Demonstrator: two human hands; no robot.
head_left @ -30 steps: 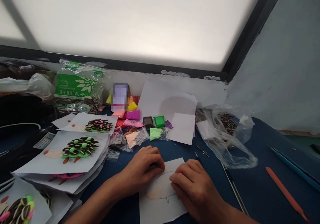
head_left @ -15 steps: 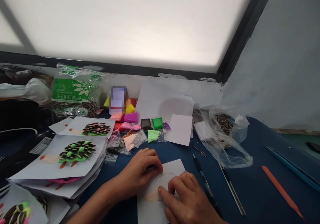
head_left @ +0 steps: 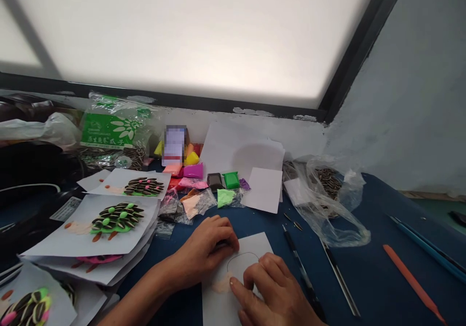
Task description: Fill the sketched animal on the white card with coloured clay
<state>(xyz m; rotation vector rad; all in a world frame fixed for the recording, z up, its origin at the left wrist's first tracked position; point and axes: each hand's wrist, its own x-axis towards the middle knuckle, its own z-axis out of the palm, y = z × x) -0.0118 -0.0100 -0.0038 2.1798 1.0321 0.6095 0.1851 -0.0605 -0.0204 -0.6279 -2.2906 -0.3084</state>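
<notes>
A white sheet of paper (head_left: pixel 214 311) lies on the blue table in front of me. It bears a drawn curved line and a flattened patch of peach clay (head_left: pixel 220 285). My left hand (head_left: pixel 207 243) rests at the sheet's upper left, fingers curled and thumb close to them, holding the paper at its edge. My right hand (head_left: pixel 271 287) is over the sheet's right side, its index fingertip touching the clay's right end. The other fingers of this hand are bent, and it grips nothing that I can see. Part of the drawn outline is hidden under it.
Finished hedgehog pictures (head_left: pixel 116 219) with seeds and clay are stacked at left. Coloured clay packets (head_left: pixel 192 171) lie behind, near a seed bag (head_left: pixel 109 132). To the right are a pen (head_left: pixel 300 263), a craft knife (head_left: pixel 340 277), an orange tool (head_left: pixel 411 280) and a plastic bag of seeds (head_left: pixel 327 185).
The whole view has shifted slightly to the right. My right index finger has moved very little against the clay, and my left hand stays at the paper's edge.
</notes>
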